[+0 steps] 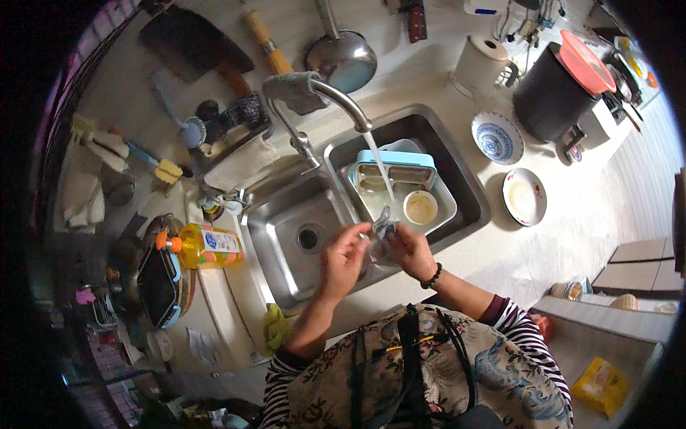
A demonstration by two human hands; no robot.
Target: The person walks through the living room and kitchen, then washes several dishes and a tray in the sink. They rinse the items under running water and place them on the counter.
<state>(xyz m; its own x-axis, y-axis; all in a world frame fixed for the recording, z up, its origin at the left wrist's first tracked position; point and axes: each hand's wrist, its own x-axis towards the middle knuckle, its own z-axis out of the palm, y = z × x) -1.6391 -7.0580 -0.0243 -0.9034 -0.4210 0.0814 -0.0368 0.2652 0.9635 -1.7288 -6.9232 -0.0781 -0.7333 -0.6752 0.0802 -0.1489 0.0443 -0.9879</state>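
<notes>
My right hand (411, 251) holds a grey, wet, crumpled thing (383, 228), possibly a cloth, at the front edge of the right sink basin. Close by on its left, my left hand (345, 260) has its fingers bent; whether they grip part of it I cannot tell. Water runs from the steel faucet (343, 99) just beyond my hands. Under the stream, a white tub (447, 206) in the basin holds a blue-rimmed divided container (396, 158) and a small white bowl (420, 207) with brownish liquid. A grey cloth (297, 91) drapes over the faucet's neck.
The left basin (292, 225) shows its drain. A yellow soap pump bottle (211, 245) lies left of it. Right of the sink are a blue-patterned bowl (497, 138), a white dish (524, 197), a kettle (479, 64) and a dark pot (552, 94). A ladle (342, 56) and a cleaver (193, 43) hang behind.
</notes>
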